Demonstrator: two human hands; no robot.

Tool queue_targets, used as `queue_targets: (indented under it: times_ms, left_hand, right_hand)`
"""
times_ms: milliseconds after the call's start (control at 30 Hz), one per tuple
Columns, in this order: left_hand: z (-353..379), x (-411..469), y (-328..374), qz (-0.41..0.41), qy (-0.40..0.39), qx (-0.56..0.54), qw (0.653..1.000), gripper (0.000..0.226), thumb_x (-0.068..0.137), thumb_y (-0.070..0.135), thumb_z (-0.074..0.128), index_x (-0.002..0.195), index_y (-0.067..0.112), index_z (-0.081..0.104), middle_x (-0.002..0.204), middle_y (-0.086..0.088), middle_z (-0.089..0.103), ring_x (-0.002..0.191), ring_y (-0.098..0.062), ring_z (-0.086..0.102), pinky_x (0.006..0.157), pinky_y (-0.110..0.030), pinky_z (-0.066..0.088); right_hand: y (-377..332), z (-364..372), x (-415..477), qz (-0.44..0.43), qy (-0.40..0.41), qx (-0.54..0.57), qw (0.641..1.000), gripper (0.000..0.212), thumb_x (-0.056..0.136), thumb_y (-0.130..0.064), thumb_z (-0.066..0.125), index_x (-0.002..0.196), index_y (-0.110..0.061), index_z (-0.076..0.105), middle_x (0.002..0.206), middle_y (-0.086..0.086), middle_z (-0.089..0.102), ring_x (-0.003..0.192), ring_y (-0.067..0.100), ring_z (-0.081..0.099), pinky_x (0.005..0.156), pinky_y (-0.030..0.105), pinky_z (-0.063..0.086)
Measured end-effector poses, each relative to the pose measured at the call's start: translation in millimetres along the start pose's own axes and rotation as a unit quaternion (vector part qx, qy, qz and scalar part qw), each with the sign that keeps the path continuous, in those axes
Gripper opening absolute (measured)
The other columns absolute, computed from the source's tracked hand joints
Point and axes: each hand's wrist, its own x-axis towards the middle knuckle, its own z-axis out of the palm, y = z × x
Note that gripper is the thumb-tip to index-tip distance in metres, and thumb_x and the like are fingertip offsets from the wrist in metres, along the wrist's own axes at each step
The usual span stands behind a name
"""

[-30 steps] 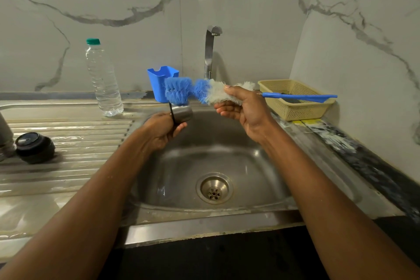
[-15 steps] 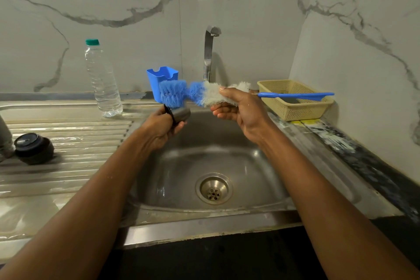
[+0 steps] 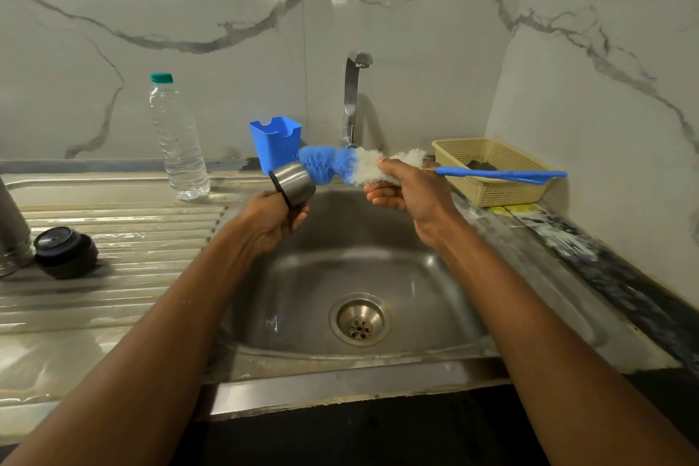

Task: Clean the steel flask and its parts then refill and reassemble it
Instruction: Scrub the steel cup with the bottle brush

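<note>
Over the steel sink, my left hand grips a small steel flask cup with a black rim, tilted on its side. My right hand holds a blue and white bottle brush by its white bristles, the blue handle sticking out to the right. The blue bristle tip touches the cup at its right side. A black flask lid sits on the draining board, next to the steel flask body at the left edge.
A clear water bottle with a green cap stands behind the draining board. A blue plastic holder and the tap are at the back of the sink. A beige basket sits at the right, on the counter.
My left hand has raised the cup and turned it, so its steel side shows beside the brush tip. The brush has shifted a little to the left.
</note>
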Motion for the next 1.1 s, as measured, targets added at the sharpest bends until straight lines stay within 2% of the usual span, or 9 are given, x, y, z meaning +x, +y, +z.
queue_targets:
  times_ms: [133,300,433,533,633,733,900,1033,1100]
  left_hand:
    - [-1,2,3,0.010,0.015,-0.052,0.998,0.016,0.101,-0.006,0.051,0.093,0.002,0.063,0.072,-0.007,0.062,0.042,-0.004,0.058,0.039,-0.013,0.047]
    - [4,-3,1,0.026,-0.020,-0.062,0.998,0.020,0.098,0.006,0.062,0.117,0.011,0.060,0.086,-0.007,0.065,0.068,-0.011,0.061,0.043,-0.015,0.050]
    - [1,-1,4,0.013,-0.035,-0.035,0.999,0.008,0.101,0.015,0.061,0.109,0.012,0.061,0.063,0.000,0.064,0.051,-0.004,0.058,0.041,-0.014,0.048]
    - [1,-3,5,-0.005,-0.048,-0.046,0.998,0.008,0.099,0.020,0.064,0.105,0.016,0.062,0.073,0.000,0.063,0.053,-0.005,0.058,0.040,-0.014,0.046]
    - [2,-4,5,0.003,-0.029,-0.063,0.998,0.020,0.098,0.018,0.065,0.117,0.014,0.060,0.082,-0.003,0.061,0.060,-0.009,0.057,0.039,-0.015,0.046]
    - [2,-2,5,0.016,0.020,-0.065,0.998,0.032,0.100,0.007,0.060,0.132,0.008,0.056,0.087,-0.007,0.063,0.054,-0.008,0.061,0.039,-0.015,0.047]
    - [-3,0,6,0.030,0.040,-0.061,0.997,0.053,0.100,-0.013,0.034,0.142,0.015,0.048,0.122,-0.017,0.061,0.077,-0.022,0.070,0.049,-0.022,0.057]
    - [-3,-5,7,-0.010,0.009,-0.105,0.994,0.042,0.100,0.000,0.037,0.139,0.007,0.049,0.125,-0.020,0.061,0.100,-0.027,0.067,0.058,-0.028,0.061]
    - [-3,-6,10,-0.033,-0.004,-0.140,0.990,0.042,0.099,0.011,0.039,0.140,0.008,0.047,0.126,-0.020,0.061,0.103,-0.028,0.067,0.059,-0.030,0.062]
  right_hand:
    - [-6,-4,0,-0.004,0.002,0.067,0.998,0.020,0.099,-0.021,0.063,0.095,-0.003,0.070,0.073,0.013,0.074,0.062,0.018,0.071,0.060,0.023,0.058]
    - [-8,6,-3,-0.007,-0.033,0.062,0.998,0.022,0.099,-0.023,0.063,0.097,-0.003,0.071,0.078,0.015,0.075,0.067,0.019,0.072,0.066,0.025,0.061]
    - [-4,6,0,0.004,0.019,0.062,0.998,0.022,0.099,-0.024,0.064,0.095,-0.003,0.071,0.076,0.014,0.075,0.065,0.019,0.071,0.064,0.025,0.060]
    - [0,7,0,0.005,0.012,0.046,0.999,0.025,0.099,-0.027,0.064,0.100,-0.003,0.072,0.076,0.013,0.075,0.066,0.018,0.072,0.063,0.025,0.059]
    - [-2,11,-1,-0.001,0.002,0.043,0.999,0.025,0.099,-0.028,0.063,0.100,-0.004,0.072,0.077,0.012,0.076,0.068,0.018,0.072,0.066,0.026,0.060]
    - [-3,11,-3,-0.002,0.000,0.043,0.999,0.023,0.100,-0.027,0.063,0.099,-0.006,0.072,0.077,0.012,0.076,0.068,0.018,0.072,0.068,0.027,0.061]
    - [-4,8,-2,-0.001,0.023,0.047,0.999,0.024,0.099,-0.026,0.064,0.098,-0.004,0.071,0.077,0.014,0.076,0.065,0.018,0.072,0.063,0.025,0.060]
    - [-5,6,-2,-0.003,0.037,0.054,0.998,0.021,0.099,-0.024,0.064,0.092,-0.006,0.071,0.075,0.014,0.075,0.063,0.018,0.071,0.062,0.024,0.060]
    - [-6,5,-2,-0.003,0.040,0.060,0.997,0.021,0.099,-0.024,0.064,0.091,-0.005,0.071,0.076,0.015,0.075,0.063,0.018,0.071,0.062,0.025,0.061]
